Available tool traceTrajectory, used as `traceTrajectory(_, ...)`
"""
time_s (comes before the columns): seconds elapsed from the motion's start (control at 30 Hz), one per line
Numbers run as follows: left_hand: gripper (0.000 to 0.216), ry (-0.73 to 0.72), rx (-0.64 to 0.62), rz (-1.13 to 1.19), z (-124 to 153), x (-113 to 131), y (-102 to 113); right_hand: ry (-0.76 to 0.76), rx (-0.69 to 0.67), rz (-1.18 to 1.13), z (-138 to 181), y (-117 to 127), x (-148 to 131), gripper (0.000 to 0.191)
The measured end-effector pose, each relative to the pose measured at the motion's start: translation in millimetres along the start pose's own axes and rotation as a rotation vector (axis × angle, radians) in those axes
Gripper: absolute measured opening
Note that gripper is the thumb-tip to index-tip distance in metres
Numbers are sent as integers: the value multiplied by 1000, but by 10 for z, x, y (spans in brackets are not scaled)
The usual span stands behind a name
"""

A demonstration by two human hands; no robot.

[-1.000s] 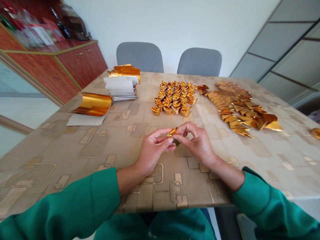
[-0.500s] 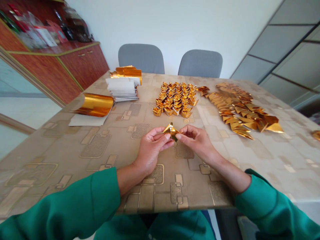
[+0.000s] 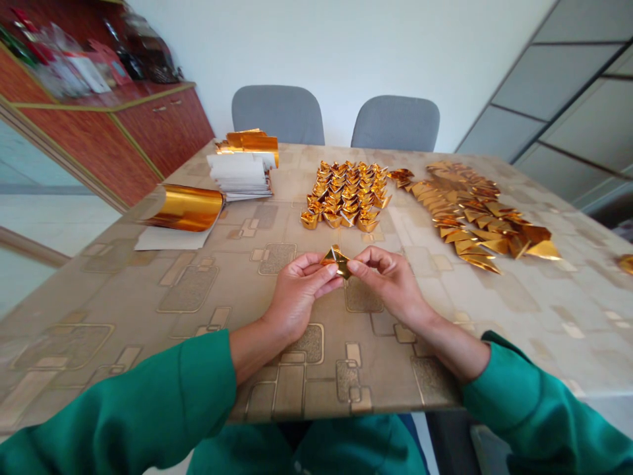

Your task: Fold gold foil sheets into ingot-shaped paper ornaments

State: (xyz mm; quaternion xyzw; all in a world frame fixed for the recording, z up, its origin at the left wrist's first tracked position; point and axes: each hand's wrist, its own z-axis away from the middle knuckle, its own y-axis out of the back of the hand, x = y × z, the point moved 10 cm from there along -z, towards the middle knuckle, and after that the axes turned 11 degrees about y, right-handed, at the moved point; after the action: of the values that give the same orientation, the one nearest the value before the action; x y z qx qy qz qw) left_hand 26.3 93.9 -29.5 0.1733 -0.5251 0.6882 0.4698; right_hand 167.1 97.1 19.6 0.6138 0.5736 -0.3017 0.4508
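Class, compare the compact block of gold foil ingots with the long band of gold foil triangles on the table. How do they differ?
The gold foil ingots are chunky, boat-shaped and sit upright, while the gold foil triangles are flatter, pointed folds. The ingots are packed in a compact block; the triangles overlap in a long diagonal band. Both are shiny gold and lie on the patterned table cover.

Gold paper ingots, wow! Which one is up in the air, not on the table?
It's the folded gold-foil ingot pinched between the left hand and the right hand. Only it is held up; the other ingots sit grouped on the table.
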Motion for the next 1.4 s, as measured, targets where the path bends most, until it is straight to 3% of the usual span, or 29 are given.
traceTrajectory(0.13, 25, 38, -10, 12, -41, -19, 25, -70, -21, -77, -15, -5, 78, 43)
traceTrajectory(0.47, 26, 34, -71, 35, -61, -53, -21, 11, -50, -10, -15, -23, 56, 38)
traceTrajectory(0.77, 25, -12, -83, 35, -51, -15, -35, -7, -62, -110, -17, -134, 125, 39)
traceTrajectory(1.07, 26, -46, -30, 47, -63, -3, 6, -20, -145, -145, -60, -151, 104, 39)
traceTrajectory(1.23, 26, -55, -37, 48, -59, 12, 6, 27, -83, -50, -45, -71, 75, 37)
traceTrajectory(1.4, 28, -1, -52, -17, -73, -19, 1, 39, -145, -20, -12, -157, 34, 30)
